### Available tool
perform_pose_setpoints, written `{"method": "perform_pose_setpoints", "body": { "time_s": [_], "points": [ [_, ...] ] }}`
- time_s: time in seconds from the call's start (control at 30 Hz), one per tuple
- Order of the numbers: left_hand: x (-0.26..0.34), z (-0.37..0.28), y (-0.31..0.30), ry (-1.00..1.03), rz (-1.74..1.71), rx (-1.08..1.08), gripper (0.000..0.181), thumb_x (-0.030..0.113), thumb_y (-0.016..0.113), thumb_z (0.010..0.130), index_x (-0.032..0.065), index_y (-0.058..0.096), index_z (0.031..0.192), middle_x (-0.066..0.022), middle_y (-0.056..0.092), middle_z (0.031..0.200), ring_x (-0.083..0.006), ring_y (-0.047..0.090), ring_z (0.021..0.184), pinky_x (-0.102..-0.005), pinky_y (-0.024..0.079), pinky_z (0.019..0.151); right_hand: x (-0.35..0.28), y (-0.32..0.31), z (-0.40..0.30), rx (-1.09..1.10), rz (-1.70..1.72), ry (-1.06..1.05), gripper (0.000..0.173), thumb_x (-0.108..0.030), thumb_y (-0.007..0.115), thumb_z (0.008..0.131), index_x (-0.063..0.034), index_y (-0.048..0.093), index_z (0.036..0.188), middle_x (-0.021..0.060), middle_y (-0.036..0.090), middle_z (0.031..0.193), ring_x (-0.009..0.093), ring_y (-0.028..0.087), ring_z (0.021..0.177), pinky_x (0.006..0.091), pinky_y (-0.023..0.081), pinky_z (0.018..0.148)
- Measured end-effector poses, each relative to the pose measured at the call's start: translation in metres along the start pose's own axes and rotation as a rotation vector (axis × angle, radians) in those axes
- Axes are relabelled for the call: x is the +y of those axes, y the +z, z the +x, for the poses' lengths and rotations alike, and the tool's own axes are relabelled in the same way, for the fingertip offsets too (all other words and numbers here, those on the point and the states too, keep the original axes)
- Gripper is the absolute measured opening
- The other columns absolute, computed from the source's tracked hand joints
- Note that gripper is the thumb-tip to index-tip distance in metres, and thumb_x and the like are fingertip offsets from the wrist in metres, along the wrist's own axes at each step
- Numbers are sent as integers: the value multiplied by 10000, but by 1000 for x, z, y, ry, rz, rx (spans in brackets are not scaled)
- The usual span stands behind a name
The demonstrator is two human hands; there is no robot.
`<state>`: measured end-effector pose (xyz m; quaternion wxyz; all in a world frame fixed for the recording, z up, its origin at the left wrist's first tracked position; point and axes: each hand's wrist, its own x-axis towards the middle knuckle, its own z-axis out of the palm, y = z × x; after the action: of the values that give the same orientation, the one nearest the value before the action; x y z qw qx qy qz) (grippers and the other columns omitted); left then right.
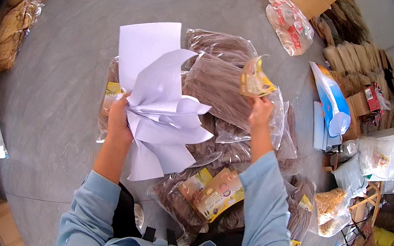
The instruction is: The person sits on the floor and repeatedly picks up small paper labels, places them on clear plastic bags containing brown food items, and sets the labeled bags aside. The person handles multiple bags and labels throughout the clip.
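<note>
My left hand [120,119] grips a fanned, crumpled bunch of white paper sheets [154,52] near its lower left edge. In my right hand [261,111] is a curved yellow and brown printed label sheet [255,77], pinched at its bottom edge and raised over the bags. Beneath both hands lie several clear plastic bags packed with brown, fibrous dried strands [221,85]. More printed label sheets [219,194] rest on a bag close to my legs. A bag on the left, partly hidden by the white paper, carries a yellow label [113,90].
A clear bag with red print [289,24] lies on the grey floor [56,103] by cardboard boxes [312,1]. To the right are a blue and white package [332,100], a bag of tan material [330,209] and a folding stool [360,221]. Bundled stalks [360,61] line the wall.
</note>
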<state>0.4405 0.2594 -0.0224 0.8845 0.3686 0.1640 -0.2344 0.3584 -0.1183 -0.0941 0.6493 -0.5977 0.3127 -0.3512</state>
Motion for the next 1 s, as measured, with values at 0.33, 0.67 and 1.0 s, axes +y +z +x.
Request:
{"method": "perform_pose_setpoints", "body": {
  "time_s": [0.33, 0.67, 1.0],
  "points": [
    [-1, -9, 13, -37, 34, 25, 338, 130, 624, 790, -47, 554, 1069, -150, 605, 982, -245, 617, 859, -372, 532, 744, 44, 5, -19, -41, 176, 372, 179, 113, 546, 777, 82, 560, 953, 152, 616, 948, 221, 641, 804, 310, 579, 711],
    [-6, -1, 10, -59, 50, -12, 335, 131, 608, 806, -27, 542, 1094, -141, 603, 1001, -245, 620, 859, -374, 536, 738, -22, 33, -43, 29, -1219, -789, 593, -225, 586, 834, -12, 347, 1333, 245, 239, 1414, 377, 241, 1303, 508, 209, 1047],
    [-11, 9, -6, -45, 86, -10, 356, 182, 573, 842, -14, 518, 1134, -142, 589, 1048, -265, 603, 915, -393, 520, 783, 40, -65, -35, 27, -1372, -424, 717, -441, 499, 886, -105, 202, 1445, 192, 120, 1501, 358, 52, 1395, 606, 58, 1067]
  ]
}}
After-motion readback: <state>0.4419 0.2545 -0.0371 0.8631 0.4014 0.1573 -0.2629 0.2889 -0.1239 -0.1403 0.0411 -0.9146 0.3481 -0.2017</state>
